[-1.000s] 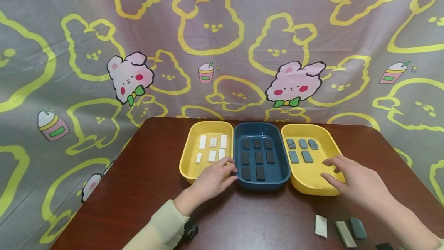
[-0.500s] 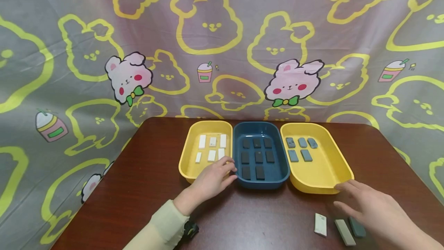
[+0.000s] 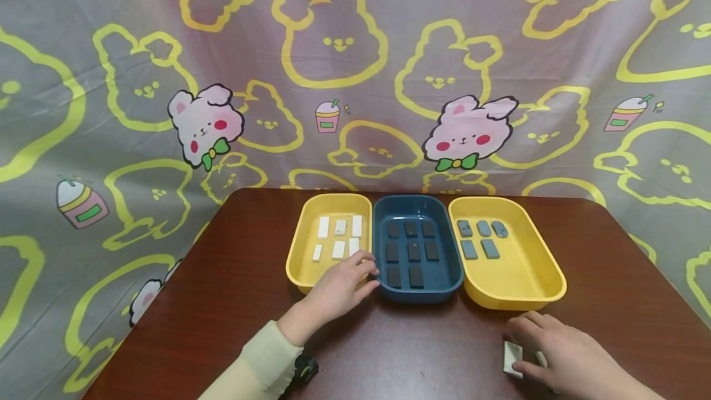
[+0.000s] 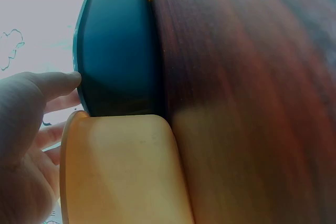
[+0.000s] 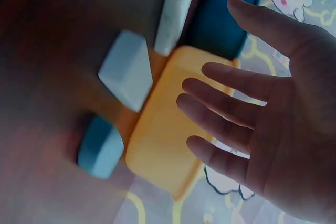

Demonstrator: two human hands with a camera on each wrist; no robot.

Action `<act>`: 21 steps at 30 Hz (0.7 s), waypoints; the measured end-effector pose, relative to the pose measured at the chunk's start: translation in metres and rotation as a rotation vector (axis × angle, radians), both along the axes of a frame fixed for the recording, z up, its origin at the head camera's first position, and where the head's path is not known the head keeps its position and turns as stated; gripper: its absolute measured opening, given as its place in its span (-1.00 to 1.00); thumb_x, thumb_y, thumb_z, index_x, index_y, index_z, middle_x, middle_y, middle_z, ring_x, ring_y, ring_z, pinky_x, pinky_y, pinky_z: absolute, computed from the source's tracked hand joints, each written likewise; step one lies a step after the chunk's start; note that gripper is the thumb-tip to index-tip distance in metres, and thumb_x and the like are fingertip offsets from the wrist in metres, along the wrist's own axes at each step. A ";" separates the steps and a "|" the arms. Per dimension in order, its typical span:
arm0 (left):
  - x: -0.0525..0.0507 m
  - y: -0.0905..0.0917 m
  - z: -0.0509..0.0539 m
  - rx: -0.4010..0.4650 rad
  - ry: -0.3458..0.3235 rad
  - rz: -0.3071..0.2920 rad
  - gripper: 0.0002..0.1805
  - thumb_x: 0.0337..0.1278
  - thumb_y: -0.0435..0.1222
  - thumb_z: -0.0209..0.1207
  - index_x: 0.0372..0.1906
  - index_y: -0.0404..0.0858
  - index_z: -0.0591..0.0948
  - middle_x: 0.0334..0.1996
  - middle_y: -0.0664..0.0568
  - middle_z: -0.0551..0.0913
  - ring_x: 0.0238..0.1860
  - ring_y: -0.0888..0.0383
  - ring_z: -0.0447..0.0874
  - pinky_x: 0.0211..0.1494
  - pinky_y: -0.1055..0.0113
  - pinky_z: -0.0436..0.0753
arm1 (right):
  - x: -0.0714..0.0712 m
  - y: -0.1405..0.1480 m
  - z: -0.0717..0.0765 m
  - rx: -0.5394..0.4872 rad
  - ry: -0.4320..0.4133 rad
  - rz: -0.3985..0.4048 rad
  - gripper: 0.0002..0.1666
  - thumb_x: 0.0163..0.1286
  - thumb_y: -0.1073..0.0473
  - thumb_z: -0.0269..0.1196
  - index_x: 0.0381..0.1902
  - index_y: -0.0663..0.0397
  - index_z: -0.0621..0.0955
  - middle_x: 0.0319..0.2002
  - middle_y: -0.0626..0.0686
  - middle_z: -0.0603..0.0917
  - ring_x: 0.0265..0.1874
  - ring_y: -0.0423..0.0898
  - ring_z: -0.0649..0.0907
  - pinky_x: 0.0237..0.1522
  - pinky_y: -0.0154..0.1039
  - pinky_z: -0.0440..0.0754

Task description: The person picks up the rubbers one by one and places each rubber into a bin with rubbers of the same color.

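Note:
My right hand (image 3: 572, 354) hovers over loose blocks at the table's front right, fingers extended and holding nothing in the right wrist view. Its thumb overlaps a white block (image 3: 511, 354) in the head view; contact there cannot be told. A pale block (image 5: 126, 72) and a blue-grey block (image 5: 100, 148) lie beside it, mostly hidden under the hand in the head view. My left hand (image 3: 344, 283) rests relaxed where the left yellow tray (image 3: 297, 264) meets the blue tray (image 3: 452, 286). In the left wrist view its thumb (image 4: 65, 81) touches the blue tray's rim.
White blocks (image 3: 324, 227) lie in rows in the left tray, and black blocks (image 3: 416, 276) in the blue one. The right yellow tray (image 3: 516, 283) has several blue-grey blocks (image 3: 490, 249) towards its back. A patterned curtain (image 3: 355, 79) hangs behind the brown table (image 3: 422, 350).
My right hand has moved out of the right yellow tray, back towards me, and then left over the loose blocks. My left hand has stayed at the tray rims.

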State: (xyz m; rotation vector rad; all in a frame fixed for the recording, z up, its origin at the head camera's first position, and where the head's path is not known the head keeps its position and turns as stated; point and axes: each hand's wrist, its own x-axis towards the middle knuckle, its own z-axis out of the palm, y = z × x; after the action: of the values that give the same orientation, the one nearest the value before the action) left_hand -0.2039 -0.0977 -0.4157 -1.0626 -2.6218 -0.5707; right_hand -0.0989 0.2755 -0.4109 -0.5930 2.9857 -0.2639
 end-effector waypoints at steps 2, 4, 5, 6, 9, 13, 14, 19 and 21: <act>0.000 0.000 0.000 -0.001 0.007 0.000 -0.82 0.21 -0.18 0.29 -0.16 -0.17 0.65 -0.08 0.06 0.55 -0.21 0.20 0.61 -0.11 0.33 0.61 | -0.002 -0.003 -0.003 -0.007 -0.010 0.021 -0.42 -0.04 -0.42 0.39 -0.12 -0.33 0.57 -0.26 -0.35 0.45 -0.34 -0.34 0.43 -0.37 -0.22 0.55; 0.000 0.000 0.000 -0.001 0.010 0.000 -0.82 0.20 -0.18 0.30 -0.16 -0.17 0.65 -0.08 0.06 0.55 -0.22 0.20 0.60 -0.11 0.34 0.61 | -0.003 -0.006 -0.006 -0.003 -0.016 0.025 -0.41 -0.07 -0.43 0.40 -0.15 -0.34 0.56 -0.28 -0.35 0.43 -0.35 -0.33 0.41 -0.38 -0.22 0.53; 0.000 0.000 0.000 -0.001 0.011 0.000 -0.82 0.20 -0.18 0.30 -0.16 -0.17 0.65 -0.09 0.06 0.55 -0.22 0.20 0.61 -0.11 0.34 0.61 | -0.003 -0.007 -0.007 0.001 -0.023 0.025 -0.41 -0.09 -0.43 0.41 -0.16 -0.36 0.55 -0.29 -0.36 0.43 -0.36 -0.33 0.40 -0.38 -0.23 0.52; 0.000 0.000 0.000 -0.002 0.010 0.000 -0.81 0.21 -0.18 0.29 -0.16 -0.17 0.65 -0.09 0.06 0.55 -0.21 0.20 0.61 -0.11 0.33 0.60 | -0.004 -0.008 -0.009 0.007 -0.015 0.031 -0.41 -0.10 -0.43 0.42 -0.18 -0.35 0.55 -0.30 -0.35 0.42 -0.37 -0.32 0.40 -0.39 -0.22 0.51; 0.000 0.000 0.000 -0.003 0.006 0.000 -0.81 0.21 -0.17 0.29 -0.16 -0.18 0.66 -0.08 0.06 0.55 -0.21 0.20 0.61 -0.11 0.33 0.60 | -0.005 -0.010 -0.013 0.021 -0.012 0.047 -0.40 -0.13 -0.40 0.45 -0.19 -0.30 0.55 -0.33 -0.32 0.41 -0.40 -0.31 0.39 -0.41 -0.21 0.50; 0.000 0.000 -0.001 -0.001 0.013 -0.003 -0.82 0.21 -0.17 0.29 -0.17 -0.17 0.65 -0.09 0.06 0.55 -0.22 0.20 0.60 -0.11 0.33 0.60 | -0.005 -0.009 -0.018 0.026 0.027 0.072 -0.40 -0.15 -0.30 0.50 -0.19 -0.22 0.57 -0.36 -0.30 0.40 -0.43 -0.31 0.38 -0.44 -0.20 0.49; 0.000 0.000 -0.001 0.001 0.016 -0.005 -0.82 0.21 -0.17 0.29 -0.17 -0.17 0.65 -0.09 0.07 0.55 -0.22 0.20 0.60 -0.12 0.34 0.60 | -0.005 -0.009 -0.019 0.024 0.039 0.073 -0.41 -0.16 -0.27 0.51 -0.20 -0.22 0.57 -0.36 -0.30 0.39 -0.44 -0.31 0.39 -0.44 -0.21 0.48; -0.001 -0.001 -0.002 0.010 0.023 -0.011 -0.82 0.20 -0.18 0.30 -0.18 -0.17 0.65 -0.10 0.07 0.55 -0.22 0.21 0.60 -0.11 0.34 0.60 | -0.005 -0.008 -0.021 0.016 0.040 0.049 -0.46 -0.17 -0.16 0.54 -0.24 -0.19 0.59 -0.39 -0.28 0.39 -0.46 -0.30 0.40 -0.47 -0.21 0.47; -0.001 -0.001 -0.002 0.010 0.020 -0.011 -0.82 0.20 -0.18 0.30 -0.18 -0.17 0.65 -0.10 0.07 0.55 -0.22 0.21 0.60 -0.11 0.34 0.60 | -0.006 -0.009 -0.021 0.026 0.022 0.041 -0.48 -0.17 -0.16 0.54 -0.27 -0.17 0.59 -0.39 -0.25 0.40 -0.47 -0.28 0.42 -0.47 -0.19 0.48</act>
State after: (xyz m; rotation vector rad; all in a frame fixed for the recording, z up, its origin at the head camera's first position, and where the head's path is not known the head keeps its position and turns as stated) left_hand -0.2048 -0.0986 -0.4177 -1.0755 -2.5947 -0.5717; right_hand -0.1049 0.2668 -0.4318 -0.6572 2.9891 -0.2170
